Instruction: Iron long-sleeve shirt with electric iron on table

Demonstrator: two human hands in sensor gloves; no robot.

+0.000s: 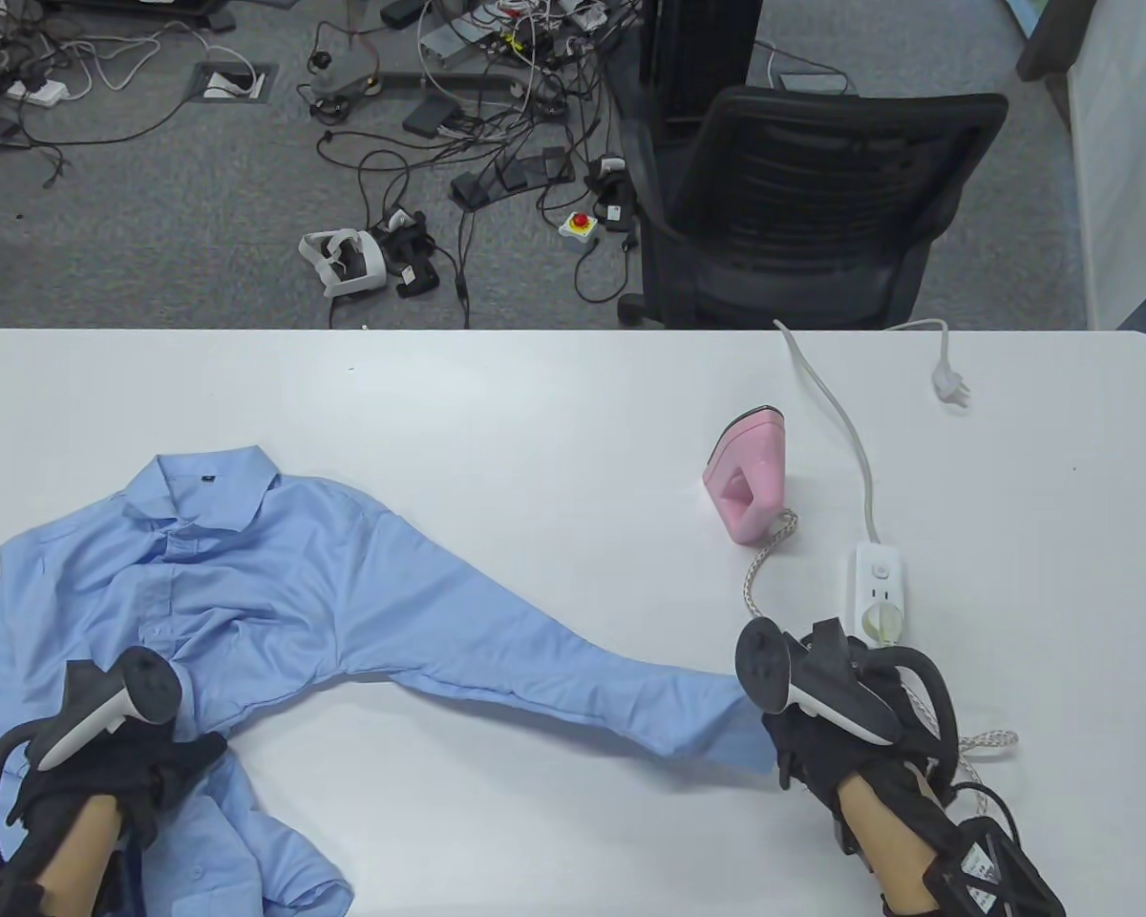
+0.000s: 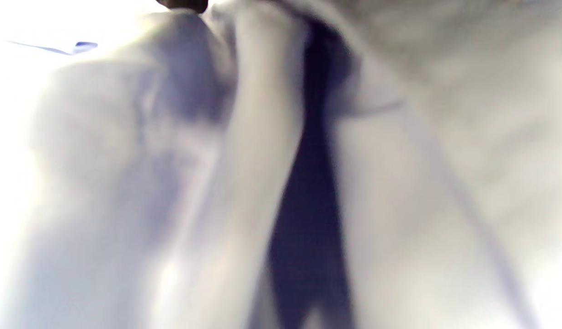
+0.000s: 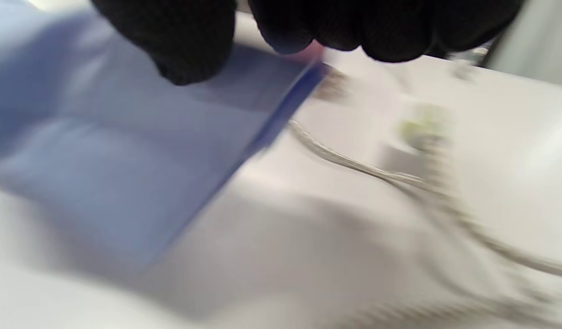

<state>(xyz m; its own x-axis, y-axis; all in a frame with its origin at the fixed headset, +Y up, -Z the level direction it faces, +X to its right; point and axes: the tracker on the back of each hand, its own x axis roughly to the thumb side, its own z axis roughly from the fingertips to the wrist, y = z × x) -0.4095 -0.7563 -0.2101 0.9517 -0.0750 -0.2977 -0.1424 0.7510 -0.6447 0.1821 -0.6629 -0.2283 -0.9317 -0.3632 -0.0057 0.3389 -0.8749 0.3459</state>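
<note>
Blue shirt (image 1: 248, 592) stretches between hands: right hand (image 1: 821, 735) pinches its cuff, left hand (image 1: 105, 764) grips its body

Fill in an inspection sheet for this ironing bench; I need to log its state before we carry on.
Surface: white table, bare between the items.
Job's things: blue shirt lying rumpled at the left, one sleeve stretched rightward; pink iron standing apart, untouched.
Clutter: nothing seen.
Grippers: left hand rests on the shirt body, its fingers hidden; right hand holds the sleeve's cuff.
Cables: iron's braided cord runs to the power strip; the strip's own plug lies loose on the table.
Surroundings: office chair, tangled floor cables, headset.
</note>
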